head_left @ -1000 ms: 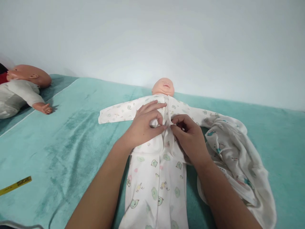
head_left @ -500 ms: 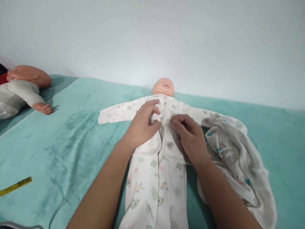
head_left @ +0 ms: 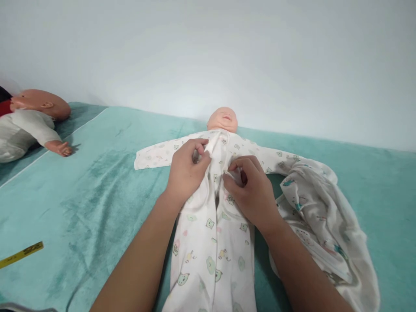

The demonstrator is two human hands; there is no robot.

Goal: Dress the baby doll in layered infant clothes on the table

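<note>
A baby doll [head_left: 222,118] lies on its back on a teal blanket [head_left: 97,182], dressed in a white printed sleepsuit [head_left: 211,242] with both sleeves spread out. My left hand [head_left: 186,171] is closed, pinching the left front flap of the sleepsuit at the chest. My right hand [head_left: 248,190] is closed on the right front flap, just beside the opening. A narrow gap shows between the two flaps below my hands.
A crumpled white printed cloth [head_left: 321,225] lies at the doll's right side. A second doll [head_left: 29,119] in a grey top lies at the far left. A yellow measuring tape [head_left: 21,254] rests near the left edge. A pale wall stands behind.
Both hands shifted slightly. The left one moved up and curled shut on its flap. The right one slid left and pulled its flap, opening a gap in the front.
</note>
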